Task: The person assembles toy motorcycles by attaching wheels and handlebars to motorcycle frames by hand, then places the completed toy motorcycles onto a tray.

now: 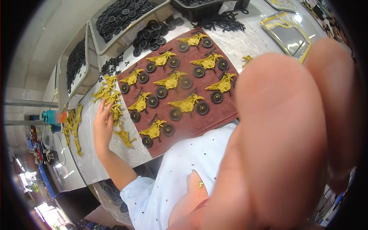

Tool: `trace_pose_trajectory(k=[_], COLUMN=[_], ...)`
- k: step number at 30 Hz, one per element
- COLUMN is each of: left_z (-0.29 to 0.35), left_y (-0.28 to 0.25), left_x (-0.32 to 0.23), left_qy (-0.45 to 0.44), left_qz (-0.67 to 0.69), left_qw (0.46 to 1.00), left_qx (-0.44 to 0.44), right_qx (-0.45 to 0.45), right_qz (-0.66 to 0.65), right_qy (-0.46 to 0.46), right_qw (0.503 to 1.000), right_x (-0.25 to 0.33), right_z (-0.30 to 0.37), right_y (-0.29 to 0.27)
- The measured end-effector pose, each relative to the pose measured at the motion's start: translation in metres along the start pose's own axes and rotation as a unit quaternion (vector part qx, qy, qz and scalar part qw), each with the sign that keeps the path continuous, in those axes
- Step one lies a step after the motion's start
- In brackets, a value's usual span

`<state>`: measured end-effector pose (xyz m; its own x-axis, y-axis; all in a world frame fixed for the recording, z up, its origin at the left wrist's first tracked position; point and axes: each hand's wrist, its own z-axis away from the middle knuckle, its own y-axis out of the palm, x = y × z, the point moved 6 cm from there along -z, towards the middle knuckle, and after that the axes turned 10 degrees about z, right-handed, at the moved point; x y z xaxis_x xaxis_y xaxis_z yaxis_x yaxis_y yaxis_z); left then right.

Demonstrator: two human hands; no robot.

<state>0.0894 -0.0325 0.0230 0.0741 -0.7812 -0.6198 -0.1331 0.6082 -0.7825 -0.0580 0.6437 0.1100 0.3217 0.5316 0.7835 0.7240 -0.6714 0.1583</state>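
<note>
My left hand [103, 124] reaches to the left side of the table, its fingers stretched out over a pile of yellow plastic toy motorcycle bodies [109, 92]. The fingertips touch the pile, and no part shows in their grasp. Very close to the camera, my right hand [281, 142] is large and blurred. Its visible fingers are raised and apart, with nothing seen between them, and they hide the table's right side. Between the hands, a dark red cloth [153, 71] carries several toy motorcycles [188, 103], each with a yellow body and black wheels.
At the back, a grey bin [168, 14] holds black wheels, and more wheels [150, 36] lie beside it. Another bin [91, 73] at left holds small black parts. Thin black parts [224, 22] lie before a dark bin [184, 11]. A yellow-rimmed clear tray [281, 32] sits far right.
</note>
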Motion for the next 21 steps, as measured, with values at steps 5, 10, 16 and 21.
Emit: trace_pose_trajectory(k=[5, 10, 16, 21], left_z=[0.052, 0.090, 0.102, 0.114], left_y=[0.026, 0.041, 0.046, 0.043], left_x=[0.001, 0.013, 0.018, 0.038], left_qy=[-0.020, -0.088, -0.168, -0.195], left_qz=[-0.127, -0.132, -0.123, -0.124], left_qw=[0.992, 0.987, 0.970, 0.962], left_qx=[0.018, -0.042, -0.124, -0.145], right_qx=[0.003, 0.045, 0.081, 0.084], right_qz=[0.009, 0.006, 0.019, 0.065], right_qy=[-0.020, -0.029, -0.047, -0.065], right_qw=[1.000, 0.999, 0.995, 0.992], right_x=[-0.054, -0.127, -0.126, -0.134], right_z=[-0.031, -0.112, -0.084, -0.088], right_y=[0.136, 0.245, 0.184, 0.236])
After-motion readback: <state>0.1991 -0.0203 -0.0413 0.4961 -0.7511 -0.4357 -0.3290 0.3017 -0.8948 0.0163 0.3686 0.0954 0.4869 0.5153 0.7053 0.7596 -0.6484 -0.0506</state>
